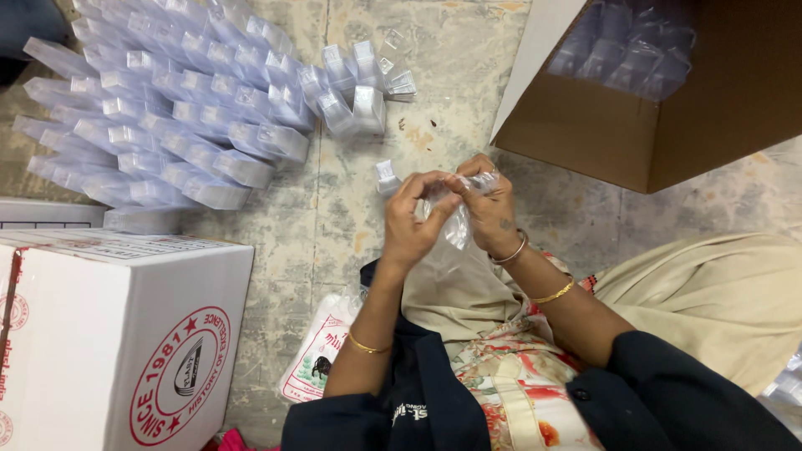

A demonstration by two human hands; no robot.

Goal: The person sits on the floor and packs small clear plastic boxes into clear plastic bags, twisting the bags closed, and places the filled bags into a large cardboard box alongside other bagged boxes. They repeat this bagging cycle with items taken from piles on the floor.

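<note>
nearest the viewer, the person's dark sleeves and a floral garment fill the lower edge, with a printed plastic bag [322, 355] lying on the floor beside the left forearm. a white carton with a red round stamp [117, 334] stands at lower left. above the lap, the left hand [411, 224] and the right hand [489, 213] meet over a crumpled clear plastic wrapper [455, 219]; the fingers of both hands are pinched together on its upper edge, left thumb and forefinger closed on one side, right fingers clamped on the other, so the wrapper hangs between them just above the floor. a small clear plastic piece [386, 177] sits just beside the left fingertips; whether it touches them cannot be told. bangles circle both wrists. farther off, on the stained concrete floor [451, 75], a large fan of clear plastic containers [175, 100] lies in overlapping rows at upper left. at upper right, an open brown cardboard box [668, 125] holds more clear containers [631, 50].
</note>
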